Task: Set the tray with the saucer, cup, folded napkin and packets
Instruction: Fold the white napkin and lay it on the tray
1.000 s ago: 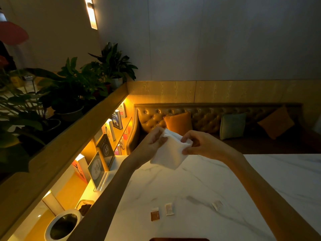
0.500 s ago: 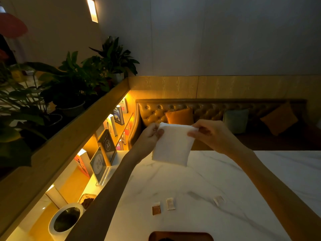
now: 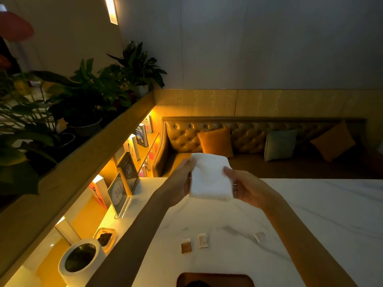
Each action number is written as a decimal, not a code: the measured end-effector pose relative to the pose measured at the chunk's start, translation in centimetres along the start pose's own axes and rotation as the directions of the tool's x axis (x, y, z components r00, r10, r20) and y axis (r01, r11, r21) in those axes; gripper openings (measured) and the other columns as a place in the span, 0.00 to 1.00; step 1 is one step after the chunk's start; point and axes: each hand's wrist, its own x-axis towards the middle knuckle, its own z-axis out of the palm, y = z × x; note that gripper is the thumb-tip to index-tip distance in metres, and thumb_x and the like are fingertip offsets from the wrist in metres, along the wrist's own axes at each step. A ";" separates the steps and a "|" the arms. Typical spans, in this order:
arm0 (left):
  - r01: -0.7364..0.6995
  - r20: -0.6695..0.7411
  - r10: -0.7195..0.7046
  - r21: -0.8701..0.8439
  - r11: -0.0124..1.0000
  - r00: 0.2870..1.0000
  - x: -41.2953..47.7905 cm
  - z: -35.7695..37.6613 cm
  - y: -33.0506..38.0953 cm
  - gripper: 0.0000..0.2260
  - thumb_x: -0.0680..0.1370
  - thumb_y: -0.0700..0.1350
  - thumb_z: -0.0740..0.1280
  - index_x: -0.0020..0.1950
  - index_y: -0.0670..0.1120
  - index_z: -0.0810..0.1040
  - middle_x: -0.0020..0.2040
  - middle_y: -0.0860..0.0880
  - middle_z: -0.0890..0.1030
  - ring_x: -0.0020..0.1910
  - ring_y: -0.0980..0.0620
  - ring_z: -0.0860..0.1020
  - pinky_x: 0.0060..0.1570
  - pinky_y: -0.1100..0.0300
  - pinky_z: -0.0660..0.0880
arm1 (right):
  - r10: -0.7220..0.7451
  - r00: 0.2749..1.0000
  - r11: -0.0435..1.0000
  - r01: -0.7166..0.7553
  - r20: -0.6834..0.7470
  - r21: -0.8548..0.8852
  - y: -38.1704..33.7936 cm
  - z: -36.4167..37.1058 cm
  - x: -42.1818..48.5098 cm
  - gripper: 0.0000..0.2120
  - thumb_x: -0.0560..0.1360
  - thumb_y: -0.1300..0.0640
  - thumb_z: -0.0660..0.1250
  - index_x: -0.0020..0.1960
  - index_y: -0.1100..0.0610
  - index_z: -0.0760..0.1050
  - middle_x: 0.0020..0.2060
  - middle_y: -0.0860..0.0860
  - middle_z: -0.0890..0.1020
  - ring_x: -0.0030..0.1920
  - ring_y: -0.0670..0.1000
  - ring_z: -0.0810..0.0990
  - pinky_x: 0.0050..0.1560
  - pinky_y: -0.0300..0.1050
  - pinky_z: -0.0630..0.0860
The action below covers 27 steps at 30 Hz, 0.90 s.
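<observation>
Hands meet above the marble worktop [image 3: 310,214]: left hand [image 3: 180,183] and right hand [image 3: 246,188] each have a grip clamped on a white folded napkin [image 3: 210,177] held in the air, three packets [image 3: 202,240] lying below, beyond the brown tray [image 3: 215,279].

A white marble table [image 3: 323,212] with grey veining fills the lower right. Beyond its far edge runs a tufted leather bench [image 3: 186,133] against a wood-panelled wall, carrying an orange cushion [image 3: 215,142], a pale green cushion [image 3: 279,144] and a second orange cushion [image 3: 333,140] set well apart. To the left, a lit shelf [image 3: 143,150] holds upright books [image 3: 142,135] and two framed signs [image 3: 128,169], one just in front of the other. Potted plants [image 3: 87,94] line the wooden ledge [image 3: 68,183] above the shelf. At lower left stands a white cylindrical bin [image 3: 79,261], with a small amber dish [image 3: 105,238] just beside it. A narrow wall light [image 3: 111,9] glows at the top.
</observation>
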 end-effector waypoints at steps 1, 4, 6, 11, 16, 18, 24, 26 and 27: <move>0.024 0.013 -0.024 0.013 1.000 1.000 -0.1 -0.4 -0.3 0.19 0.81 0.55 0.61 0.70 0.51 0.67 0.65 0.46 0.76 0.62 0.44 0.78 0.56 0.44 0.80 | 0.012 0.999 1.000 -0.013 -0.039 -0.026 0.3 0.1 0.0 0.29 0.68 0.45 0.75 0.64 0.56 0.73 0.52 0.56 0.85 0.56 0.59 0.83 0.47 0.52 0.82; 0.061 0.003 -0.062 0.109 0.992 0.998 -0.1 -1.2 -1.0 0.23 0.78 0.54 0.65 0.72 0.50 0.66 0.66 0.45 0.75 0.62 0.43 0.78 0.59 0.41 0.78 | 0.028 0.995 0.994 -0.038 -0.096 -0.099 0.7 0.2 -0.1 0.22 0.69 0.44 0.72 0.59 0.55 0.74 0.46 0.53 0.87 0.50 0.56 0.85 0.42 0.48 0.82; 0.067 -0.036 -0.062 0.142 0.988 0.997 0.0 -1.4 -1.2 0.23 0.79 0.52 0.65 0.72 0.46 0.66 0.63 0.45 0.77 0.60 0.44 0.80 0.56 0.44 0.80 | 0.010 0.991 0.988 -0.031 -0.135 -0.154 0.8 0.3 -0.1 0.23 0.69 0.43 0.70 0.58 0.54 0.75 0.44 0.51 0.87 0.49 0.54 0.86 0.41 0.46 0.82; 0.008 -0.081 -0.002 0.079 0.997 0.997 0.1 -1.2 -1.5 0.11 0.81 0.52 0.61 0.62 0.51 0.72 0.60 0.47 0.79 0.58 0.46 0.80 0.50 0.50 0.81 | -0.059 0.995 0.974 0.041 -0.075 -0.222 0.4 0.8 -0.5 0.21 0.66 0.47 0.74 0.58 0.49 0.77 0.50 0.49 0.85 0.52 0.52 0.85 0.44 0.47 0.82; -0.004 -0.108 0.013 0.084 0.996 0.994 0.2 -0.8 -1.4 0.16 0.82 0.52 0.59 0.68 0.50 0.67 0.63 0.46 0.77 0.58 0.46 0.79 0.49 0.49 0.81 | -0.094 0.994 0.961 0.074 -0.062 -0.266 -0.1 0.4 -0.9 0.30 0.66 0.58 0.75 0.67 0.52 0.72 0.55 0.51 0.83 0.53 0.53 0.84 0.45 0.46 0.82; -0.017 -0.107 0.024 0.062 0.998 0.994 0.1 -0.7 -1.4 0.16 0.82 0.53 0.58 0.68 0.51 0.66 0.63 0.47 0.76 0.58 0.46 0.80 0.48 0.49 0.82 | -0.093 0.996 0.970 0.088 -0.014 -0.226 0.0 0.0 -1.0 0.30 0.69 0.62 0.74 0.69 0.51 0.70 0.57 0.52 0.82 0.56 0.55 0.83 0.48 0.49 0.82; 0.049 -0.044 -0.045 0.098 0.994 0.998 0.0 -0.8 -1.3 0.23 0.80 0.56 0.62 0.72 0.52 0.62 0.65 0.46 0.75 0.59 0.44 0.79 0.55 0.43 0.80 | -0.086 0.996 0.974 0.078 -0.028 -0.213 1.1 -0.4 -0.9 0.31 0.69 0.62 0.74 0.69 0.47 0.69 0.57 0.51 0.83 0.56 0.55 0.83 0.47 0.49 0.82; 0.098 0.025 -0.102 0.116 0.988 0.994 -0.2 -1.2 -1.0 0.27 0.78 0.49 0.67 0.74 0.51 0.61 0.65 0.46 0.75 0.59 0.43 0.80 0.53 0.45 0.81 | -0.084 0.995 0.988 0.076 -0.055 -0.133 1.4 -0.7 -1.0 0.26 0.70 0.57 0.73 0.67 0.51 0.71 0.56 0.52 0.84 0.56 0.56 0.83 0.46 0.47 0.83; 0.111 0.059 -0.120 0.137 0.984 0.991 -0.3 -1.4 -0.8 0.29 0.77 0.46 0.69 0.75 0.50 0.60 0.65 0.45 0.75 0.58 0.43 0.80 0.52 0.47 0.82 | -0.062 0.996 0.993 0.055 -0.068 -0.100 1.4 -0.8 -1.0 0.24 0.70 0.53 0.73 0.65 0.53 0.73 0.54 0.52 0.85 0.55 0.57 0.84 0.45 0.46 0.82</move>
